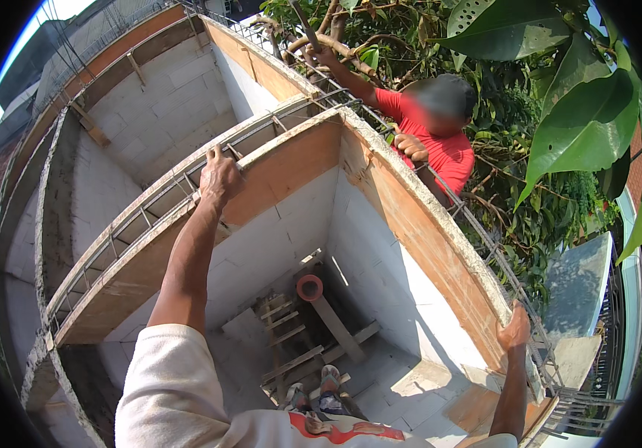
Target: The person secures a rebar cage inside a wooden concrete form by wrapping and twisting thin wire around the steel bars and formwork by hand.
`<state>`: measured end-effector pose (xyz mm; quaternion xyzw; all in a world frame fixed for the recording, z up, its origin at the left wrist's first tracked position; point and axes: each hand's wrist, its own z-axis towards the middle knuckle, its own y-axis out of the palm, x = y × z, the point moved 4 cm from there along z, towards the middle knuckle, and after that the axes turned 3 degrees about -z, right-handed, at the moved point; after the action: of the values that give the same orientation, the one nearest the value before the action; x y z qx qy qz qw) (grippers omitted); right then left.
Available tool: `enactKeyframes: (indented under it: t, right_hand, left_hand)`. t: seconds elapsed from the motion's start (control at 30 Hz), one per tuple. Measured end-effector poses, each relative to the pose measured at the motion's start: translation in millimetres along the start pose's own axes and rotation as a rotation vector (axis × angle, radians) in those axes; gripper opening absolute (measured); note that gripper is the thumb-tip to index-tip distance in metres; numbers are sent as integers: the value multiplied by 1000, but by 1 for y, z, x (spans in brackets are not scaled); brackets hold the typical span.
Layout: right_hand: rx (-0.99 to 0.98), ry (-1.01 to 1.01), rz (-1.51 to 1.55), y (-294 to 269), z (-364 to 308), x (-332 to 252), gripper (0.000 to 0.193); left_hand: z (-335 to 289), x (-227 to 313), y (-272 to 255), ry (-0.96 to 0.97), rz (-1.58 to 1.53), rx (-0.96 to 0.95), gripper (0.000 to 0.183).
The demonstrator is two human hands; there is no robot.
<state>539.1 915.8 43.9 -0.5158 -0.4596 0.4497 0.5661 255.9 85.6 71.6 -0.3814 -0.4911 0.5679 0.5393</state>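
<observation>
My left hand (220, 177) is closed over the top edge of a plywood formwork board (283, 175), beside the steel rebar cage (160, 209) that runs between two boards. Over on the right, my right hand (515, 326) grips the rough, concrete-crusted top edge of another formwork board (429, 239). Next to it runs a second line of rebar (496, 250) along the outer side. Both arms are spread wide, and the fingertips of each hand are partly hidden.
Across the right wall, a person in a red shirt (448, 153) raises a stick-like tool (304, 24). Below me are pale block walls (373, 224), a wooden ladder-like frame (280, 328), a round reddish object (309, 287) and my feet (330, 379). Leafy branches (590, 127) overhang the right; rebar ends (590, 399) jut out.
</observation>
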Motion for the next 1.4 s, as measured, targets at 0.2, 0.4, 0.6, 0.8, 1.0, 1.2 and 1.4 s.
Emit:
enactKeyframes:
  t: [0.2,0.4,0.6,0.8,1.0,1.2,1.4]
  right_hand:
    - [36,10,50,-7,-2,-8,75]
    - [139,-42,-62,12,-5,9,76]
    - [41,8,-36,15,-4,14,87]
    - [-6,39,-7,12,-3,9,88]
    - [37,45,-49,14,-8,14,84]
    - [99,-14,0,5,-3,1,78]
    - [53,-11,33,-3,-2,-2,78]
  left_hand:
    - [-3,1,-4,-8,-8,0,40]
    - [0,2,-2,-36,26,-50,39]
    - [-4,10,-12,-49,14,-55,40]
    - [-3,6,-10,-52,15,-73,43]
    - [2,8,-2,-27,27,-55,43]
    - [-1,4,-5,-44,16,-49,42]
    - [0,3,-3,-38,30,-46,40]
